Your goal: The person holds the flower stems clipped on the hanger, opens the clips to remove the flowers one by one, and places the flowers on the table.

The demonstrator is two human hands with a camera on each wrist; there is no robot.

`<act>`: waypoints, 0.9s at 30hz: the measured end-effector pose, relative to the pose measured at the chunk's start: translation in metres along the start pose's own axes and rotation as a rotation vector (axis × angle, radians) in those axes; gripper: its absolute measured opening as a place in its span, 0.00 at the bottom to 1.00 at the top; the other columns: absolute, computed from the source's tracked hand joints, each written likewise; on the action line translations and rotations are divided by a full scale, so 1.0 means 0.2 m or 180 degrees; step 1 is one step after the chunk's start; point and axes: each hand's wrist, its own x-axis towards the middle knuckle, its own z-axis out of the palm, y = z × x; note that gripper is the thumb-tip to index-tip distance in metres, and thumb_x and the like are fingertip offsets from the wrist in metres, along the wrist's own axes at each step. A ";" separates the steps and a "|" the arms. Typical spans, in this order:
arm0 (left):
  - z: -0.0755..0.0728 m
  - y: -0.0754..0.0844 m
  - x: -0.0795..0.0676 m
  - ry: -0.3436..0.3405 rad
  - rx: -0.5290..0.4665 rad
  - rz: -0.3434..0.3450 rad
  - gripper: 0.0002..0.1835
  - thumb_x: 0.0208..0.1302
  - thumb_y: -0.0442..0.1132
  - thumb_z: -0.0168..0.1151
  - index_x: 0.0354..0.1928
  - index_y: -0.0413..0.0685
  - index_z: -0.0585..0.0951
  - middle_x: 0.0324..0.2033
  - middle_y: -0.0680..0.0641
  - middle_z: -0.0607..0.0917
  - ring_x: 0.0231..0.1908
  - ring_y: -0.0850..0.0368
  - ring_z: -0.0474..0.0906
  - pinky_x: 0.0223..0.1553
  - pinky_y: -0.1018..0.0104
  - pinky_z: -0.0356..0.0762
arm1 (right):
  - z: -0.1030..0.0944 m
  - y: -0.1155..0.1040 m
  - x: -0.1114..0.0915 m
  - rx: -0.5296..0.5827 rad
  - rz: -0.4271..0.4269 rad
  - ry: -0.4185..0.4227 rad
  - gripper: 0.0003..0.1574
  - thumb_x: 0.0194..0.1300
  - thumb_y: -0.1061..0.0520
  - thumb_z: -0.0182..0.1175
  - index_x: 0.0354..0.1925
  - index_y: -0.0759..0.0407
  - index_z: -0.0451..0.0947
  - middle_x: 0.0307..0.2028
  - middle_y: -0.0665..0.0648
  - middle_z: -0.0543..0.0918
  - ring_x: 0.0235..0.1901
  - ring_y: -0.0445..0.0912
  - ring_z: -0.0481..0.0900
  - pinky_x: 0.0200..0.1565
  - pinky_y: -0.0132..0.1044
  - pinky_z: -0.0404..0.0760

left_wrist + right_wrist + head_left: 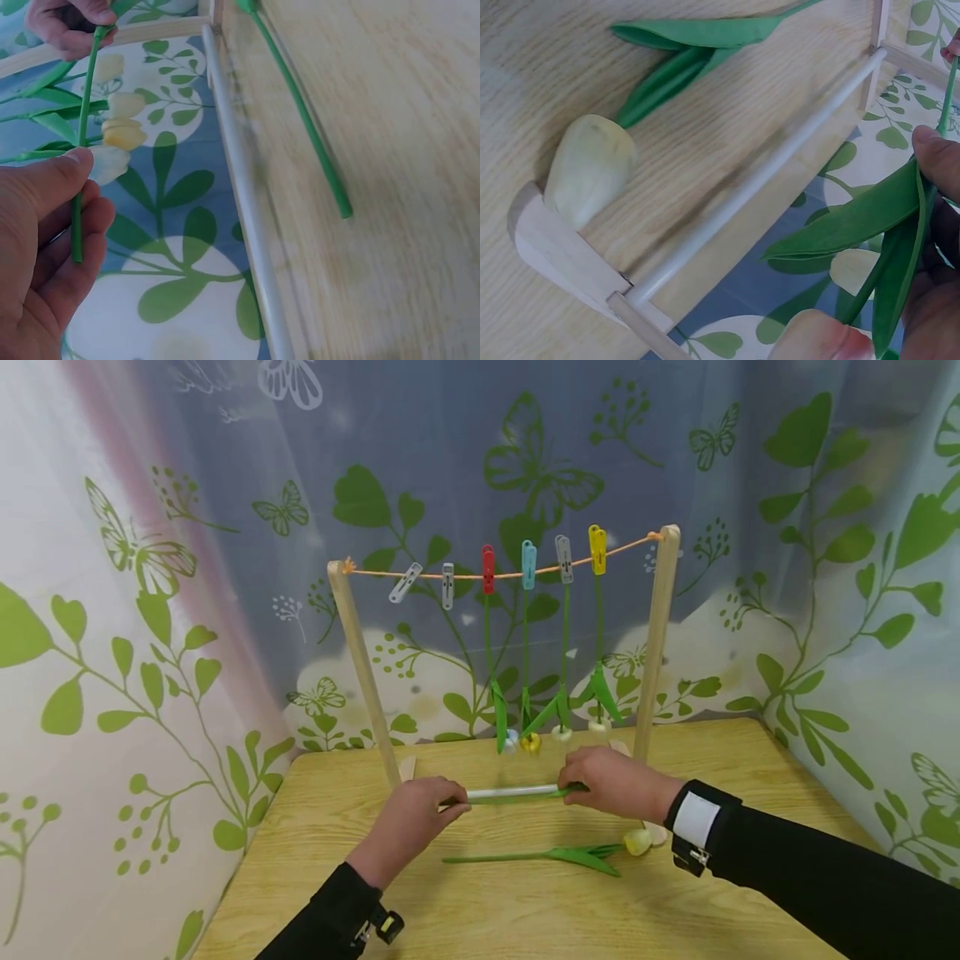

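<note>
An artificial tulip (821,337) with a pinkish bloom is held level between both hands. My left hand (420,818) pinches the lower end of its green stem (86,97) between thumb and fingers. Near the leaves (847,217), my right hand (615,781) grips the same stem. Behind the stem runs the white crossbar (487,794) of a wooden rack. Another tulip (540,855), pale yellow, lies on the table in front, its bloom by the rack's right foot (562,255).
An orange cord (465,577) spans the rack's wooden posts (656,643). Several tulips hang bloom-down from red (488,570), blue (528,565), grey (563,560) and yellow clothespins (597,550). Two grey clothespins (406,583) at the left hold nothing. A leaf-patterned curtain (450,443) surrounds the table (315,893).
</note>
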 end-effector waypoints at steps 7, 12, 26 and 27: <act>0.04 0.00 -0.01 -0.0159 -0.0125 -0.0076 0.03 0.67 0.44 0.72 0.40 0.58 0.89 0.35 0.60 0.88 0.35 0.68 0.84 0.36 0.75 0.85 | 0.05 0.00 -0.02 0.0060 0.0019 -0.0035 0.06 0.64 0.54 0.74 0.40 0.48 0.88 0.34 0.43 0.81 0.36 0.39 0.82 0.38 0.32 0.87; 0.07 0.00 -0.02 -0.0258 -0.0212 -0.0173 0.02 0.66 0.43 0.73 0.39 0.57 0.89 0.33 0.60 0.87 0.33 0.67 0.84 0.34 0.74 0.85 | 0.08 0.00 -0.03 0.0029 -0.0012 -0.0021 0.06 0.64 0.54 0.74 0.40 0.49 0.89 0.34 0.44 0.82 0.36 0.39 0.82 0.38 0.33 0.87; 0.16 -0.01 -0.05 -0.0547 -0.0153 -0.0112 0.03 0.65 0.44 0.74 0.35 0.56 0.89 0.29 0.62 0.85 0.30 0.69 0.80 0.32 0.73 0.82 | 0.19 0.00 -0.06 0.0066 -0.0031 -0.0150 0.03 0.65 0.56 0.73 0.38 0.50 0.88 0.34 0.44 0.82 0.36 0.40 0.81 0.38 0.32 0.86; 0.17 -0.01 -0.05 -0.0581 -0.0143 -0.0107 0.02 0.65 0.43 0.74 0.35 0.56 0.88 0.29 0.62 0.84 0.29 0.69 0.79 0.31 0.74 0.81 | 0.20 0.00 -0.07 0.0092 -0.0027 -0.0172 0.03 0.65 0.57 0.73 0.39 0.50 0.88 0.35 0.45 0.83 0.37 0.40 0.82 0.39 0.33 0.86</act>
